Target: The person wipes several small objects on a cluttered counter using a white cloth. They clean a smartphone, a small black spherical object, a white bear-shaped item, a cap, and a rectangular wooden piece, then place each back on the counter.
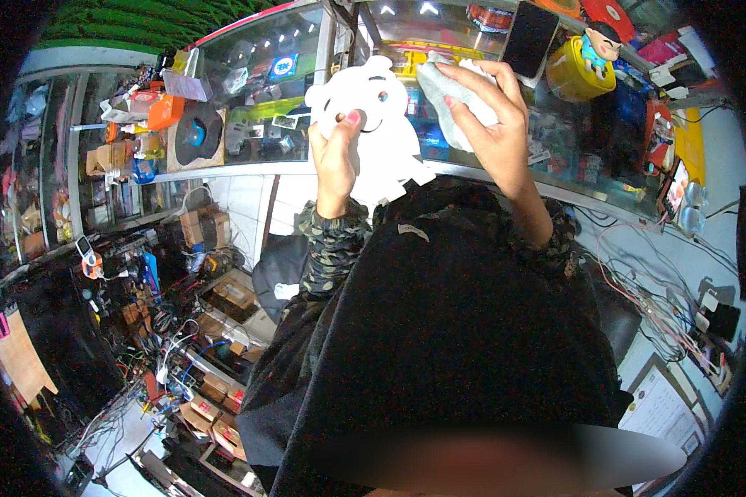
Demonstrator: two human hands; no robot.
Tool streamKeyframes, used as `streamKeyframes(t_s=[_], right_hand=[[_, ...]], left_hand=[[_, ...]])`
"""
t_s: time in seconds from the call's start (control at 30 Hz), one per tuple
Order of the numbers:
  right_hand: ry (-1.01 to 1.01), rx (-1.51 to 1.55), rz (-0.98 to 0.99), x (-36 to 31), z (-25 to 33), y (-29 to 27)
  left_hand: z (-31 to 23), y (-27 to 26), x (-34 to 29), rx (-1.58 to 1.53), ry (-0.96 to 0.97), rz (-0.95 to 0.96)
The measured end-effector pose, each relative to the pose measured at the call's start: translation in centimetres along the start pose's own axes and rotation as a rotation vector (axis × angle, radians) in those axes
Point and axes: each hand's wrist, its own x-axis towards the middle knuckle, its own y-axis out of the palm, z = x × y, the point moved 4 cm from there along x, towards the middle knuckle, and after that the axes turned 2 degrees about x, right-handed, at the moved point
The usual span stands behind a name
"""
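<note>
A flat white bear-shaped piece (381, 153) with a drawn face and small holes is held up over the glass counter. My left hand (335, 161) grips it at its left side, the thumb pressed on the face near the mouth. To the right of it, my right hand (503, 132) pinches a pale grey-white cloth (446, 103) between thumb and fingers. The cloth is bunched and stays a little apart from the bear's edge. Part of the cloth is hidden behind my fingers.
Beneath my hands runs a glass display counter (257, 137) with packaged goods inside. A dark phone (530, 37) and a yellow container (574, 70) topped by a figurine (598, 48) stand at the back right. Loose cables (638, 290) hang at right; cardboard boxes (215, 406) crowd the lower left.
</note>
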Motion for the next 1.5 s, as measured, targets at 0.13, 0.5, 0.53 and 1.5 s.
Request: streamKeyframes(t_s=[0.13, 0.5, 0.53, 1.5], right_hand=[[0.004, 0.058, -0.029, 0.4, 0.6, 0.5], [0.021, -0.076, 0.060, -0.3, 2.1, 1.7], [0.035, -0.094, 0.075, -0.4, 2.3, 1.8], [0.039, -0.275, 0.139, 1.1, 0.6, 1.6]], left_hand=[[-0.5, 0.3, -0.2, 0.014, -0.049, 0.044], [0.6, -1.6, -2.1, 0.154, -0.065, 0.012], [0.8, -1.8, -2.3, 0.241, -0.074, 0.011], [0.4, 1.6, -1.1, 0.577, 0.249, 0.135]])
